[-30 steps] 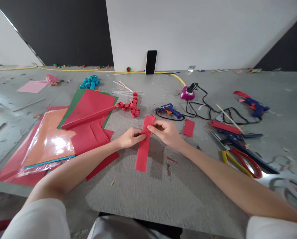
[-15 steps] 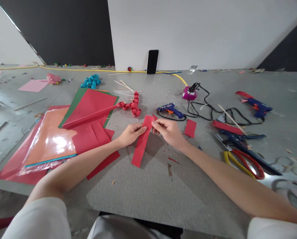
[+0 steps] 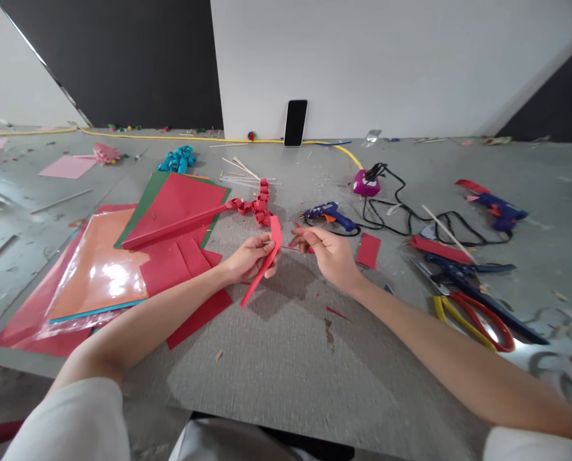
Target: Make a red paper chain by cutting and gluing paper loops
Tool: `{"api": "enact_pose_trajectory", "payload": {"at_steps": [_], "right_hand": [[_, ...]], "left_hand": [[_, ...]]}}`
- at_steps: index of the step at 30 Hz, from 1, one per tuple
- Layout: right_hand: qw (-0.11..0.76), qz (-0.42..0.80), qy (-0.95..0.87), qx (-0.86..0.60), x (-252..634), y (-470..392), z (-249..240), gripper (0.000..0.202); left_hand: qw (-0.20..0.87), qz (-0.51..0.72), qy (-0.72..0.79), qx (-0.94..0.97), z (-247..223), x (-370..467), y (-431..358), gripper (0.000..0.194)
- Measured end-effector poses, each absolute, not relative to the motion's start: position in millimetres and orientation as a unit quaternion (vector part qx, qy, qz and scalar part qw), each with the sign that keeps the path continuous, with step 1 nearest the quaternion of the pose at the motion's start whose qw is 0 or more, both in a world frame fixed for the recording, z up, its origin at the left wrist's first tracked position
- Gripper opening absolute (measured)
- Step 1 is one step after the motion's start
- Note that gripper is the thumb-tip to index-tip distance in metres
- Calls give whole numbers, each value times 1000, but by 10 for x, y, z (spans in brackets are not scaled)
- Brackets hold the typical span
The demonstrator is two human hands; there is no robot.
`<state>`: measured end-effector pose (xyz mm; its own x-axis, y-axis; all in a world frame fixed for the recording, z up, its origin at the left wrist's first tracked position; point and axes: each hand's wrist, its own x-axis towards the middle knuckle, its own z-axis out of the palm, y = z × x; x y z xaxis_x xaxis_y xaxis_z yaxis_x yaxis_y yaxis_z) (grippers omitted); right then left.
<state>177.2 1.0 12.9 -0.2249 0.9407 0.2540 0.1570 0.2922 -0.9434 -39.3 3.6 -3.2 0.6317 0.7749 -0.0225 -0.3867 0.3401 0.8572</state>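
My left hand (image 3: 248, 257) grips a red paper strip (image 3: 260, 274) between thumb and fingers, its upper end bent over. The strip is turned nearly edge-on and tilted above the table. To its right, my right hand (image 3: 333, 255) is closed in a pinch on a thin red paper sliver (image 3: 290, 248), which reaches across toward the strip. Whether the sliver still joins the strip I cannot tell. Just beyond my hands lies a curled red paper chain (image 3: 262, 203), and a blue glue gun (image 3: 331, 214) rests behind my right hand.
Red sheets (image 3: 175, 205) and a plastic-wrapped orange pack (image 3: 98, 269) lie at left. At right are red-and-yellow-handled scissors (image 3: 482, 320), a second glue gun (image 3: 501, 211), a black cord (image 3: 401, 192) and a purple power block (image 3: 366, 184). A phone (image 3: 295, 123) leans against the wall.
The red strip has turned from face-on to nearly edge-on and its top has bent. My hands have moved apart, and a thin red sliver now shows between them.
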Motion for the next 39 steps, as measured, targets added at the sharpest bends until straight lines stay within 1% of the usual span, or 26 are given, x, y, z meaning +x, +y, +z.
{"api": "enact_pose_trajectory", "payload": {"at_steps": [2, 4, 8, 13, 18, 22, 23, 25, 27, 29, 32, 34, 37, 39], "right_hand": [[466, 416, -660, -417, 1777, 24, 111, 46], [468, 393, -669, -424, 1786, 31, 101, 45], [465, 355, -690, -427, 1804, 39, 86, 44], [489, 337, -705, -388, 1823, 80, 13, 48], [507, 255, -738, -364, 1848, 104, -1, 49], [505, 247, -741, -367, 1839, 93, 31, 42], [511, 251, -736, -366, 1832, 94, 29, 39], [521, 254, -728, -367, 1819, 100, 12, 31], [526, 250, -718, -380, 1814, 107, -5, 23], [521, 252, -710, -401, 1820, 109, -8, 20], [512, 259, -697, -430, 1842, 98, 12, 26], [511, 269, -688, -438, 1852, 90, 28, 29], [511, 287, -675, -448, 1852, 84, 45, 32], [509, 288, -670, -458, 1845, 84, 57, 34]], "left_hand": [[804, 354, 220, 423, -27, -387, 24, 27], [819, 337, 219, 410, -15, -388, 9, 24], [827, 318, 228, 404, 10, -403, -7, 35], [826, 295, 211, 431, 4, -401, -6, 47], [824, 285, 197, 448, 5, -403, -15, 50], [840, 284, 215, 408, 7, -409, 36, 41], [850, 273, 222, 391, 11, -412, 57, 42], [868, 253, 233, 358, 29, -421, 89, 50], [877, 260, 231, 331, 50, -431, 98, 54], [878, 293, 213, 314, 62, -439, 84, 47], [878, 320, 173, 311, 55, -443, 57, 20], [880, 326, 165, 305, 45, -437, 54, 12], [878, 324, 191, 295, 42, -415, 58, 12], [867, 337, 208, 301, 44, -398, 52, 22]]}}
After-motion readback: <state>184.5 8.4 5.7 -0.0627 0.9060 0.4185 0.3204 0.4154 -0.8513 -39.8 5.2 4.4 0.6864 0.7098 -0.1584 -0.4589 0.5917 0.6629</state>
